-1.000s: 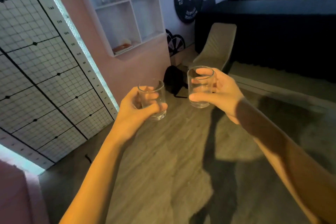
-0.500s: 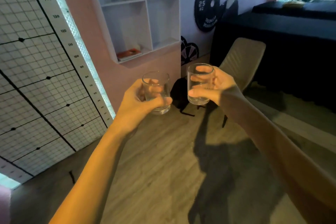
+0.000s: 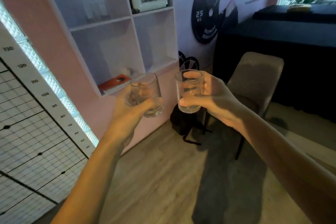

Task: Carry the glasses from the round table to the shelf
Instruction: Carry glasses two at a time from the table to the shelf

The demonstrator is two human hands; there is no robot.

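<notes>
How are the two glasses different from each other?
The left glass leans to the left; the right glass stands nearly upright. The left glass is held lower than the right glass. Both are clear, look empty, and are gripped by the left hand and right hand.

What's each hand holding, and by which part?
The left hand grips the left glass around its lower body, thumb near the base. The right hand grips the right glass around its side wall.

Left glass (image 3: 146, 87): clear, empty tumbler, tilted, gripped in left hand (image 3: 127, 112). Right glass (image 3: 189, 88): alike, near upright, in right hand (image 3: 216, 102).
</notes>
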